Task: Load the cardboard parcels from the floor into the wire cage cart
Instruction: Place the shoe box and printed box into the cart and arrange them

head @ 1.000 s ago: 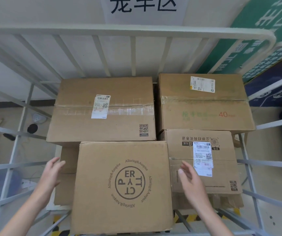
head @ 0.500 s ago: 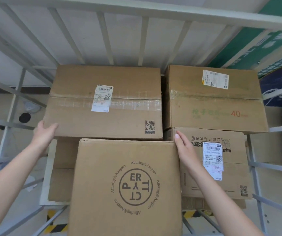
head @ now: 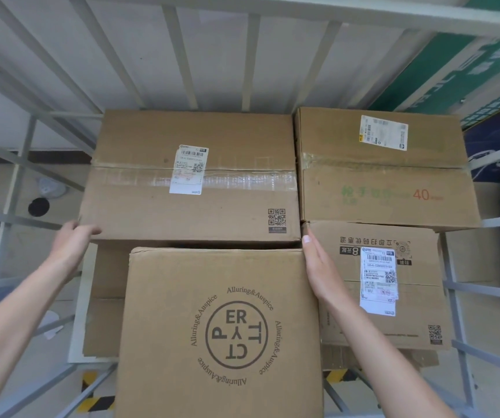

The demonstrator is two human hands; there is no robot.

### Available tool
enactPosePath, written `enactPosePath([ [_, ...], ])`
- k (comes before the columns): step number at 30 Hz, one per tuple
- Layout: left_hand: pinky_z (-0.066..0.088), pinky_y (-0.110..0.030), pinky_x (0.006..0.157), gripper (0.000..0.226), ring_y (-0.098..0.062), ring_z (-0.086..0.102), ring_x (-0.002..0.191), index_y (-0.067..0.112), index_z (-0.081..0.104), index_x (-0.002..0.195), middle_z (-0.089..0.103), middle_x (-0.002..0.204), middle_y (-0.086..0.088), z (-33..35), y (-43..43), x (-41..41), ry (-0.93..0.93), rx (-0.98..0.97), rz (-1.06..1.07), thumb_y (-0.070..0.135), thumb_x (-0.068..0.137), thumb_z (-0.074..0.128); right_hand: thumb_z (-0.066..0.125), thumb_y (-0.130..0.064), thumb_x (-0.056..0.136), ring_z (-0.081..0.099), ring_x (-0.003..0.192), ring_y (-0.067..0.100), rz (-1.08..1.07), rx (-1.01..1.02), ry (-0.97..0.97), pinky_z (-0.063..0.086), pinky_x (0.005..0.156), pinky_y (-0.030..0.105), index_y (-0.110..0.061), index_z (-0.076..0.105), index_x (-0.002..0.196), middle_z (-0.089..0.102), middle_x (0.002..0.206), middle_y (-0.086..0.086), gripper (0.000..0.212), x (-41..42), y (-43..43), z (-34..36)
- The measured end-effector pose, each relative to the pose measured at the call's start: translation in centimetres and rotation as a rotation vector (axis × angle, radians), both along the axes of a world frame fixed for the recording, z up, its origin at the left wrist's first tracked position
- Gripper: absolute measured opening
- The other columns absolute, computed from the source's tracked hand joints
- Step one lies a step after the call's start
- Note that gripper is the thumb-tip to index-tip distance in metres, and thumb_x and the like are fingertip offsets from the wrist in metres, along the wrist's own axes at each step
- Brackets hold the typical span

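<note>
Wire cage cart [head: 251, 64] fills frame. Taped parcel [head: 188, 182], upper centre, tops stack inside; footing hidden, could tip if tugged. Logo parcel [head: 221, 327] sits lower centre. Left hand [head: 73, 239] curls round taped parcel's near corner. Right hand [head: 318, 267] lies flat, fingers straight, beside logo parcel.

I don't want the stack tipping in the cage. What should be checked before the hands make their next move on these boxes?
1. Left hand gripping the taped box at its near left corner: ok.
2. Right hand gripping a box: not ok; its fingers are straight, flat along the logo box's right edge.
3. Logo box fully supported underneath: cannot tell; its base is hidden.
4. Box marked 40 level beside the taped box: ok.
5. Cage cart bars standing behind the stack: ok.
</note>
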State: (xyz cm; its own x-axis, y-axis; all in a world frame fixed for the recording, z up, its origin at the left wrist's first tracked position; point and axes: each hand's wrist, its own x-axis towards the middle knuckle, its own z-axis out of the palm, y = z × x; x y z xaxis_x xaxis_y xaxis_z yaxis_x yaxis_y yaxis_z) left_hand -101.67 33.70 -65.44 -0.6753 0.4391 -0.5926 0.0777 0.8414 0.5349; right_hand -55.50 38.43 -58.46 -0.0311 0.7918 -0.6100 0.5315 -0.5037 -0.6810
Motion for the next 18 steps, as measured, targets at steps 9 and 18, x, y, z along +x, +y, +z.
enactPosePath([
  [9, 0.031, -0.048, 0.114, 0.070, -0.034, 0.042, 0.137, 0.008, 0.031, 0.151, 0.044, 0.151, -0.016, 0.5, -0.5, 0.6, -0.001, -0.051, -0.169, 0.029, 0.091, 0.061, 0.029, -0.048, 0.106, 0.025, 0.138, -0.006, -0.024, 0.057, 0.003, 0.016, 0.112, 0.018, -0.023, 0.031, 0.156, 0.032, 0.160, -0.012, 0.056, -0.1, -0.4, 0.4],
  [18, 0.026, -0.047, 0.116, 0.064, -0.021, 0.029, 0.146, 0.022, 0.025, 0.156, 0.030, 0.161, -0.001, 12.9, 0.9, 10.8, 0.105, 0.146, -0.373, 0.042, 0.099, 0.048, 0.034, -0.048, 0.105, 0.025, 0.147, 0.006, -0.075, 0.045, 0.069, 0.018, 0.110, 0.022, -0.027, 0.030, 0.156, 0.030, 0.161, -0.011, 0.055, 2.6, -1.6, 8.2],
])
